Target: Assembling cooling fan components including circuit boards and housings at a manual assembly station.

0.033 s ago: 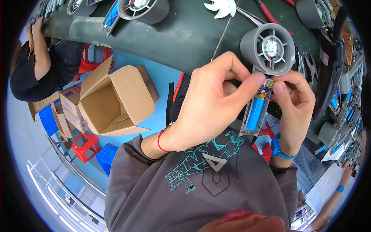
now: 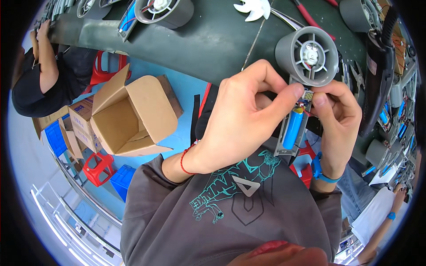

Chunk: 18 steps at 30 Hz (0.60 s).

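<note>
Between my hands is a handheld fan's grey body [image 2: 284, 55], with a round housing at the top and an opened handle below. A small white motor sits in the middle of its spokes. In the handle lie a blue cylindrical battery [image 2: 293, 129] with a yellow end and a small circuit board with a digit display [image 2: 308, 95]. My left hand [image 2: 248, 113] pinches the board's left side, thumb and forefinger closed. From the other side, my right hand [image 2: 338, 108] closes its thumb and forefinger at the board's right edge. Thin red wires run beside the battery.
On the dark green table [image 2: 213, 48] are a white fan blade [image 2: 254, 9], red-handled pliers [image 2: 306, 15], another fan housing [image 2: 171, 13] and a black corded tool [image 2: 377, 75]. An open cardboard box [image 2: 151, 106] stands lower left. Co-workers sit at far left [image 2: 37, 86] and lower right [image 2: 370, 210].
</note>
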Motion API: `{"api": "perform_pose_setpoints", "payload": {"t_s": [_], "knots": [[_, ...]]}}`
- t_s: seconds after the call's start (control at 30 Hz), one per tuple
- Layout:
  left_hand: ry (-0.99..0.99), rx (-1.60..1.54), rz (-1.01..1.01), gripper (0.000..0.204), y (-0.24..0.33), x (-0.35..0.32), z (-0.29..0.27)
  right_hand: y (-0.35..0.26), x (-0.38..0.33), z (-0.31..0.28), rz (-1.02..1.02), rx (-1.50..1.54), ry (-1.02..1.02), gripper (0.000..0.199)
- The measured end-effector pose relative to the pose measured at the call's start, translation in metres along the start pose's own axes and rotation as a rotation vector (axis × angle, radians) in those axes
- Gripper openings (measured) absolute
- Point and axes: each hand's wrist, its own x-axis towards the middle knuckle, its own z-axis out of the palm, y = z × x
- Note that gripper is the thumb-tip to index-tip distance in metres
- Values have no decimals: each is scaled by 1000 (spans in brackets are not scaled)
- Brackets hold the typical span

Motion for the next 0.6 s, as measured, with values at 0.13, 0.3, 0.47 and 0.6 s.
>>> {"api": "perform_pose_setpoints", "payload": {"t_s": [0.13,0.3,0.47,0.6], "knots": [[-12,-24,-8,17,-3,-1,-1,1,-2,3,8,-19,17,15],[-1,-66,17,18,-7,-1,-1,1,-3,5,35,-23,28,15],[13,-48,15,17,-10,-3,1,12,-5,5,-70,-18,28,15],[2,-43,-4,17,-6,-3,1,12,-5,2,-107,-91,45,15]]}}
